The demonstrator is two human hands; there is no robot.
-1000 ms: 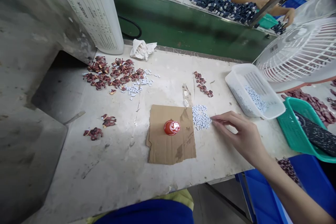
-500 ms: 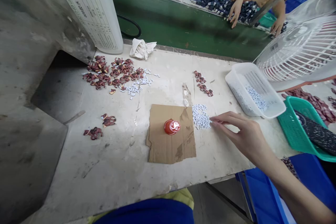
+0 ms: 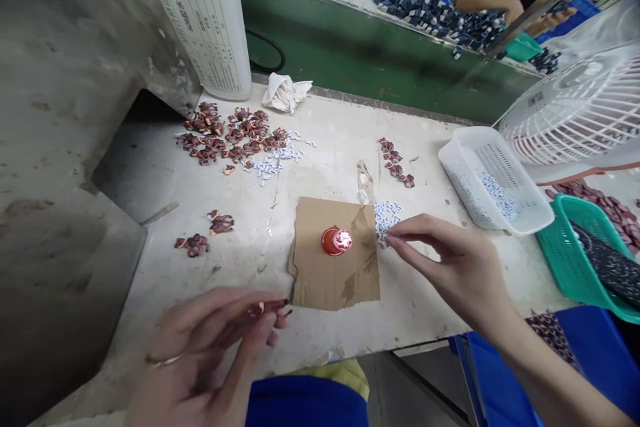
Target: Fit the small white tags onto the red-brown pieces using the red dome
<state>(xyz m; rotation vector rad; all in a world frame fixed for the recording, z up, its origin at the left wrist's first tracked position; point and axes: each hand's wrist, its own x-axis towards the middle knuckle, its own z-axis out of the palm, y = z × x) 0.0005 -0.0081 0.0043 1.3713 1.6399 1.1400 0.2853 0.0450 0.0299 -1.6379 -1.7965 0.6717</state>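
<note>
A brown toy (image 3: 281, 321) is held by the left hand (image 3: 207, 353); white bits (image 3: 388, 213) are reached by the right hand (image 3: 463, 267), pinched narrow, hold unclear.

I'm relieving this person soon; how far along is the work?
Apparently partway. The large cluster of brown figures may be done, though details are too small to judge. The left hand holds one figure; the right hand pinches at the pale pieces beside the cardboard. Those, and more in the white basket, look left to use.

Left fingers (image 3: 254, 341) hold a brown figure (image 3: 282, 318), right fingers (image 3: 417, 225) at pale pieces (image 3: 387, 214).
</note>
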